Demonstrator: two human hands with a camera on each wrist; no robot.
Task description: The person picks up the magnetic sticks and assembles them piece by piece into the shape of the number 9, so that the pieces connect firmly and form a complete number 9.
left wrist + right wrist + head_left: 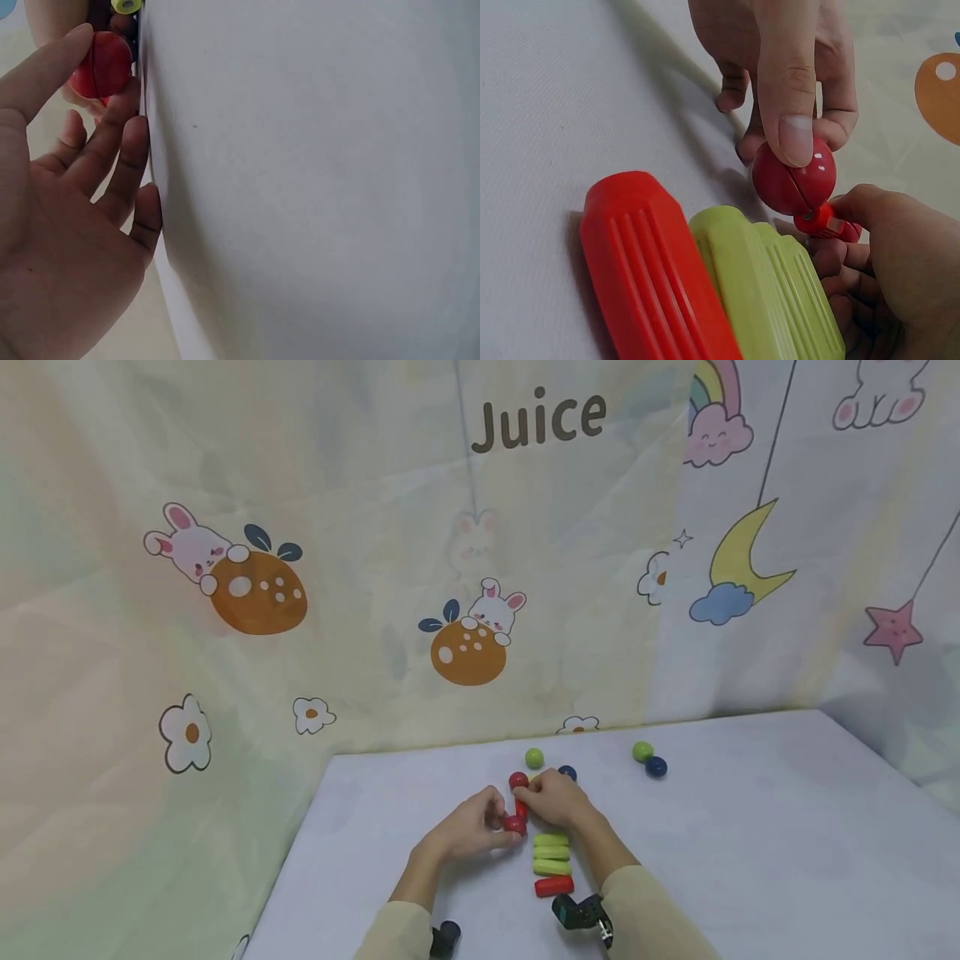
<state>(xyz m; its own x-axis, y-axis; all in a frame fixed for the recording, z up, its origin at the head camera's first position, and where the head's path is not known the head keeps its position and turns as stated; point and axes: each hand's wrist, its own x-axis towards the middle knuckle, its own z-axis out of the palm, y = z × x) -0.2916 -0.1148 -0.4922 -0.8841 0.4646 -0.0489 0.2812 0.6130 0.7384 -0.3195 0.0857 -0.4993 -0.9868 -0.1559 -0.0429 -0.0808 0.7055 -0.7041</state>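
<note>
"Juice" (542,425), slightly soft but most likely read right, stands on the cloth (367,560) high above and beyond the fingers (489,800).

- Place is best read as a curtained table booth; whether it is housed in a home, lab or studio can't be told.
- Back and sides are closed off by a curtain (390,710). Cloth is given away by creases and a faint second print seen through.
- Nursery-type print is carried on it: bunnies (197,553), oranges (258,602), flowers (174,739), moon (729,547), star (892,632), rainbow (727,385), "Juice" lettering (517,431).
- Plain white table (765,843) is set close to the curtain.
- Toy-like bright rods (551,852) and balls (534,758) are grouped on it.
- Black gear (576,912) is seen at each sleeve (656,917); a recording setup is suggested.
</note>
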